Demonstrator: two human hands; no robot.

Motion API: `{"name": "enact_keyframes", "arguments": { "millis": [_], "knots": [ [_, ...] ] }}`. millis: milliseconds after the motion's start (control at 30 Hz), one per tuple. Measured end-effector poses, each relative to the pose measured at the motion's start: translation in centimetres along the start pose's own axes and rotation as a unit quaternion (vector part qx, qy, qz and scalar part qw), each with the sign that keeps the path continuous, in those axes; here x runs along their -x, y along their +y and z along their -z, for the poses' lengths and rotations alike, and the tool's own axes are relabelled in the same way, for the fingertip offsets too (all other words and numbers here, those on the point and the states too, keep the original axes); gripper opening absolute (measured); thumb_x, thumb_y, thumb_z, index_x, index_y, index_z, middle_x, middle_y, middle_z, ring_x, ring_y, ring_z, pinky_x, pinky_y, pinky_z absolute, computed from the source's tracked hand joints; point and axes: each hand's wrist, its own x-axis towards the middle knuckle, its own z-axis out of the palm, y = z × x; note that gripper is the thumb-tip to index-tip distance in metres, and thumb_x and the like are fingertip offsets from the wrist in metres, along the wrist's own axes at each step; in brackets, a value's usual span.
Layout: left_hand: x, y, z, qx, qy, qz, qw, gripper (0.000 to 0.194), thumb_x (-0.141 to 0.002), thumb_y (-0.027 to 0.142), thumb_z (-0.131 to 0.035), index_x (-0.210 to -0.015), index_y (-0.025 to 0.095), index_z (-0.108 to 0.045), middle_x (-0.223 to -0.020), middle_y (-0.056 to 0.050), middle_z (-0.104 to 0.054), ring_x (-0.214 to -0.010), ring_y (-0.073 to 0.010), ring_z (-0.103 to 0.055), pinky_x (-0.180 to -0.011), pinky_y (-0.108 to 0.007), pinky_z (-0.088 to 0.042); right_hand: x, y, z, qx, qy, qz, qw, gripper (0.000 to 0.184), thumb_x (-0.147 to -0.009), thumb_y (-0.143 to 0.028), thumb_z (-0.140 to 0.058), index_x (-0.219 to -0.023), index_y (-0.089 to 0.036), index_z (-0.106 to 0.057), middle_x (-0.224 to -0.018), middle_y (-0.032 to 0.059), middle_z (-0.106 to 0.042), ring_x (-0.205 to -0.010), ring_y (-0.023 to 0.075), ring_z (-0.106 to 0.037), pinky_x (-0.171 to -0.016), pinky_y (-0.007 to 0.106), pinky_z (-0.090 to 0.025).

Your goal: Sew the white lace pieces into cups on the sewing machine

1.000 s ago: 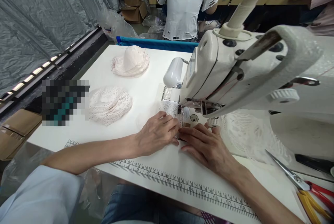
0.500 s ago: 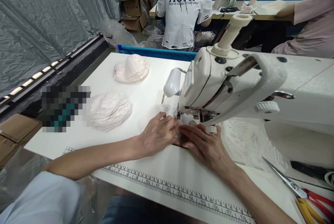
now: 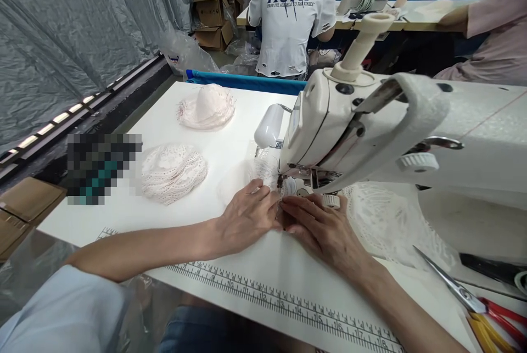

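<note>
A piece of white lace fabric [image 3: 265,169] lies under the needle area of a white sewing machine [image 3: 325,106]. My left hand [image 3: 249,213] is closed on the lace just left of the presser foot, its fingers bent and pressed together. Close by on the right, my right hand [image 3: 323,227] pinches the near edge of the lace, with its fingertips almost touching the left ones. Much of the held edge is hidden behind the fingers. More white lace [image 3: 391,221] is spread under the machine's arm, right of my right hand.
Left on the white table [image 3: 230,298] sit a stack of lace pieces [image 3: 173,172] and a pale cup-shaped pile [image 3: 207,107]. Scissors [image 3: 461,290] with red handles and a yellow-handled tool [image 3: 483,331] lie at the right. A person [image 3: 294,18] sits beyond the table.
Both hands stay at the lace by the needle. The left hand's fingers have shifted slightly, and more lace shows beyond them. The camera view has moved a little.
</note>
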Motion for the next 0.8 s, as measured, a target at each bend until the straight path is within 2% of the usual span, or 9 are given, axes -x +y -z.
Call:
{"name": "enact_keyframes", "arguments": {
  "millis": [300, 567, 667, 800],
  "knots": [
    [-0.1, -0.6, -0.4, -0.033, -0.003, -0.001, 0.999, 0.027, -0.091, 0.03, -0.048, -0.075, 0.011, -0.06, -0.073, -0.004, -0.058, -0.071, -0.0164, -0.053, -0.076, -0.034, -0.043, -0.2, -0.1, -0.1, 0.016, 0.002, 0.003, 1.0, 0.037, -0.096, -0.039, -0.038, -0.107, -0.014, -0.063, -0.109, 0.0109, -0.068, -0.088, 0.0224, -0.058, -0.079, 0.04, -0.028],
    [-0.5, -1.1, -1.3, -0.05, -0.002, 0.018, 0.999, 0.028, -0.09, 0.031, -0.05, -0.075, 0.009, -0.061, -0.075, -0.005, -0.058, -0.073, -0.0171, -0.056, -0.082, -0.035, -0.041, -0.3, -0.3, -0.5, 0.047, -0.001, -0.009, 0.999, 0.037, -0.096, -0.038, -0.037, -0.113, -0.014, -0.06, -0.11, 0.0119, -0.067, -0.088, 0.0229, -0.057, -0.078, 0.04, -0.028],
    [-0.3, -1.5, -1.1, -0.018, -0.023, 0.031, 0.999, 0.028, -0.09, 0.033, -0.049, -0.085, 0.009, -0.062, -0.081, -0.007, -0.061, -0.081, -0.0191, -0.058, -0.083, -0.036, -0.04, -0.3, -0.3, -0.6, 0.052, 0.0, -0.011, 0.999, 0.035, -0.096, -0.036, -0.039, -0.114, -0.014, -0.06, -0.112, 0.0122, -0.066, -0.09, 0.0238, -0.056, -0.079, 0.041, -0.029],
    [1.3, -3.7, 0.6, 0.073, -0.042, 0.056, 0.995, 0.031, -0.094, 0.033, -0.042, -0.111, 0.011, -0.055, -0.111, -0.012, -0.061, -0.1, -0.0188, -0.057, -0.095, -0.038, -0.031, -0.2, -0.2, -0.5, 0.068, 0.002, -0.012, 0.998, 0.032, -0.096, -0.033, -0.041, -0.115, -0.015, -0.058, -0.116, 0.0116, -0.064, -0.089, 0.0243, -0.057, -0.079, 0.042, -0.031]
  ]
}}
